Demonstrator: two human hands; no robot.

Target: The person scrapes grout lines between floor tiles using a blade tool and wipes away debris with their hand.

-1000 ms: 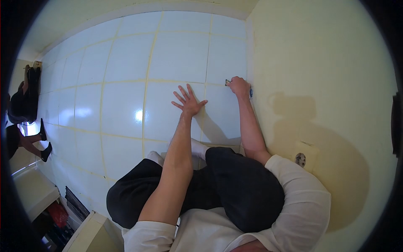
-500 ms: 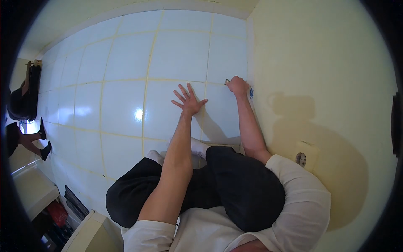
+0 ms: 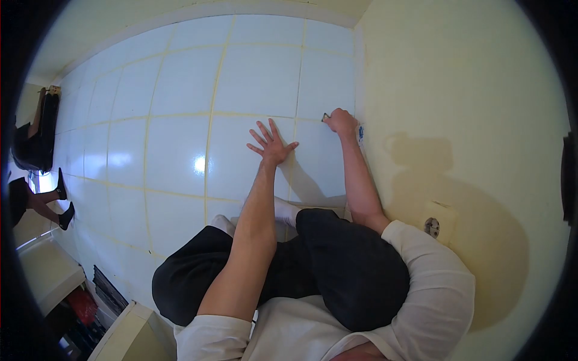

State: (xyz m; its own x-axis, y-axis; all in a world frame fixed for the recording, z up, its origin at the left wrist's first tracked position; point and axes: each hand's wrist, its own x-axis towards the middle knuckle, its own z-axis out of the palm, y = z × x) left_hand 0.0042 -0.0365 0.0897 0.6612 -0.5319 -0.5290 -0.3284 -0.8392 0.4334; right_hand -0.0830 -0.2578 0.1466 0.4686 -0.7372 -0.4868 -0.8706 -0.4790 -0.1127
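My left hand [image 3: 272, 146] lies flat on the pale tiled floor [image 3: 253, 78], fingers spread, holding nothing. Close to the wall, my right hand [image 3: 341, 121] is closed around a small tool [image 3: 326, 117] with a dark, angular tip. Most of the tool is hidden in the fist, so its exact kind does not show. Its tip meets the floor at the joint between two tiles. Just beside my right wrist, a small blue-and-white item [image 3: 360, 133] sits at the foot of the wall; I cannot make out what it is.
A cream wall [image 3: 469, 90] with a power socket [image 3: 431, 227] rises close on my right. Yellowish grout lines [image 3: 209, 144] cross the floor. At the far left is another person in dark clothes and black shoes [image 3: 66, 215]. Pale furniture [image 3: 129, 337] stands at lower left.
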